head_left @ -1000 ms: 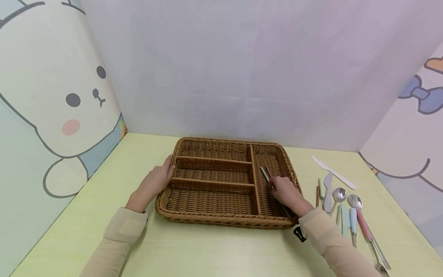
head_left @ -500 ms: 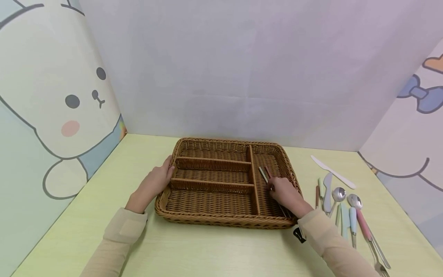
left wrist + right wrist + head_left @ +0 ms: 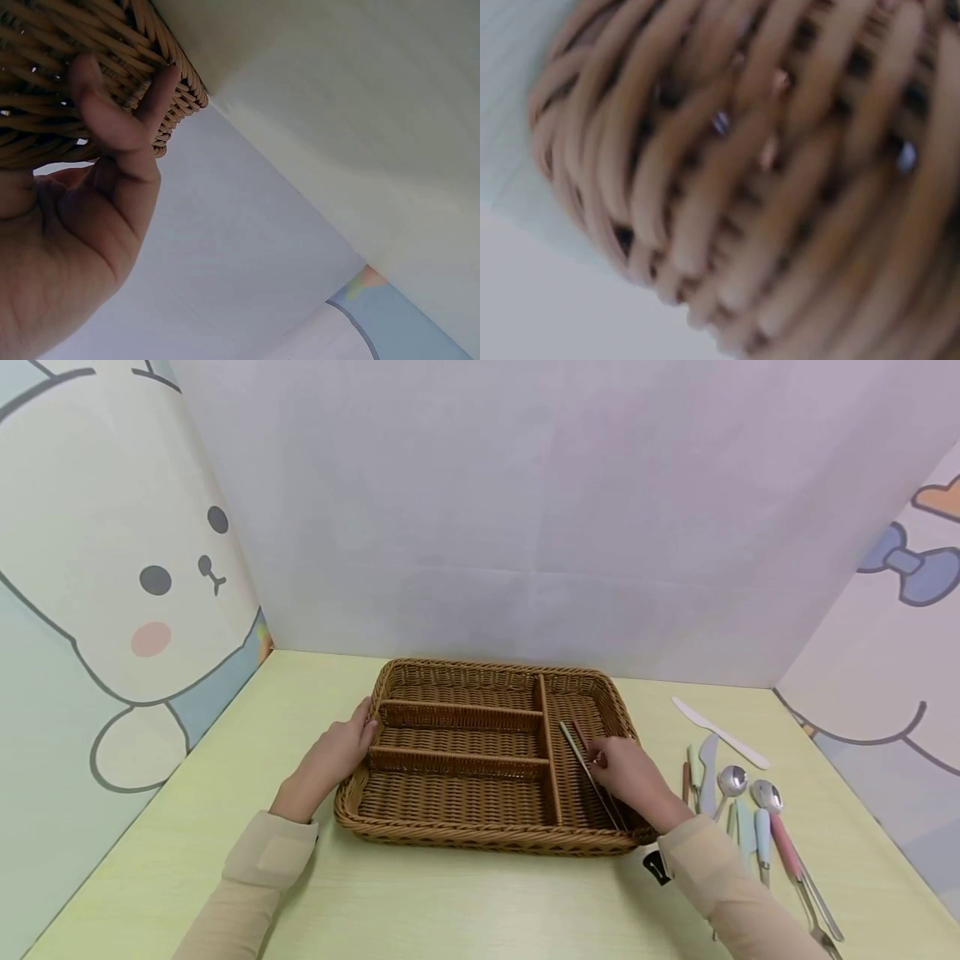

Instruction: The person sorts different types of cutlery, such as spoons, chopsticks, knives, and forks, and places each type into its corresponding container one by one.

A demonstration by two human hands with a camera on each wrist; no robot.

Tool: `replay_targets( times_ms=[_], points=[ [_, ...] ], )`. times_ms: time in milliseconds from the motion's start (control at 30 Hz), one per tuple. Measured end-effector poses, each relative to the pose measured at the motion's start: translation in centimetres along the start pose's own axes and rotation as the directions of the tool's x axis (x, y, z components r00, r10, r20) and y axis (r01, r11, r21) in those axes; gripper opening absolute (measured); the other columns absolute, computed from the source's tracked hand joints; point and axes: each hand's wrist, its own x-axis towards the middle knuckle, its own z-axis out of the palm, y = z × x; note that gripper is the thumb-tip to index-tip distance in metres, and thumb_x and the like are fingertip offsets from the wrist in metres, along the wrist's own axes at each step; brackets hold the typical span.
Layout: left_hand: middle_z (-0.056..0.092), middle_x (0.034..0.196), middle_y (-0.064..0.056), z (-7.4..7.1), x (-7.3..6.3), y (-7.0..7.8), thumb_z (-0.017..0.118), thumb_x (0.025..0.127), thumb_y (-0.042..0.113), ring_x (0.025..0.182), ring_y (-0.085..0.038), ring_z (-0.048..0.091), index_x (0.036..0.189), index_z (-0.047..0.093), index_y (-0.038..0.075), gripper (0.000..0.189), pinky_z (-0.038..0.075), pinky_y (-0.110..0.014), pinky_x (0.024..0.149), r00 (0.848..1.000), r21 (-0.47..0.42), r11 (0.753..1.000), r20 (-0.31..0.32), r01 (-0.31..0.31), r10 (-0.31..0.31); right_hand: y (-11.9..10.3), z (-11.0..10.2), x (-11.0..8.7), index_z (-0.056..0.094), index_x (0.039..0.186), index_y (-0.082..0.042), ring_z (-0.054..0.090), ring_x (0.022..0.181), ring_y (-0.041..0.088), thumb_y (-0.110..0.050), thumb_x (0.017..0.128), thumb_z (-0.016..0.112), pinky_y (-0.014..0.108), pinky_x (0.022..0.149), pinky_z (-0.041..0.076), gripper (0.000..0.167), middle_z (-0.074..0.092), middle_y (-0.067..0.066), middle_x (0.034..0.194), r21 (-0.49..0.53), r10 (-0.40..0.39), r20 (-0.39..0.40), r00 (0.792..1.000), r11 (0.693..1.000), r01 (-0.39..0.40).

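Note:
In the head view, my left hand point(image 3: 339, 753) grips the left rim of a brown wicker basket point(image 3: 487, 837). The left wrist view shows that hand's fingers point(image 3: 112, 120) against the woven wall. My right hand point(image 3: 630, 777) is over the long right-hand compartment, fingertips close to the slim utensils inside. One is a thin stick with a pale green end point(image 3: 572, 742); beside it lies another with a reddish-brown end point(image 3: 580, 732), partly hidden by the hand. Both slant toward the front right corner. Only the basket's blurred outer wall point(image 3: 742, 180) fills the right wrist view.
Right of the basket lie a white knife point(image 3: 720, 732), a grey-bladed knife point(image 3: 707, 774), two spoons, a fork with a pink handle point(image 3: 785, 847) and several pastel-handled pieces. Low dividers point(image 3: 461, 757) split the basket's left part. A pale wall hanging stands behind.
My right hand has shifted slightly right, off the green-ended stick, whose length now shows. The sticks stay in the compartment. My left hand keeps its place on the rim.

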Motion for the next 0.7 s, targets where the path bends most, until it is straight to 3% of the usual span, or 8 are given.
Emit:
replay_targets(
  times_ms=[333,700],
  points=[
    [0.039,0.047,-0.001,0.0,0.0,0.0,0.031,0.101,0.022,0.035,-0.011,0.030,0.144,0.016,-0.004,0.053,0.030,-0.026,0.038,1.000,0.002,1.000,-0.009,-0.010,0.010,0.5,-2.3,-0.5,0.065,0.089,0.003,0.039,0.050,0.012,0.001,0.082,0.056,0.028,0.049,0.033,0.012,0.053,0.003,0.061,-0.001,0.018,-0.104,0.994,1.000,-0.018],
    [0.037,0.047,0.000,0.1,0.1,0.0,0.032,0.101,0.022,0.035,-0.011,0.029,0.144,0.016,-0.004,0.053,0.029,-0.025,0.037,1.000,0.004,1.000,-0.012,-0.011,0.011,2.6,-4.2,-1.9,0.062,0.094,0.005,0.046,0.051,0.015,-0.005,0.082,0.055,0.029,0.045,0.035,0.017,0.060,0.012,0.071,-0.002,0.120,-0.174,0.977,0.992,-0.122]
  ],
)
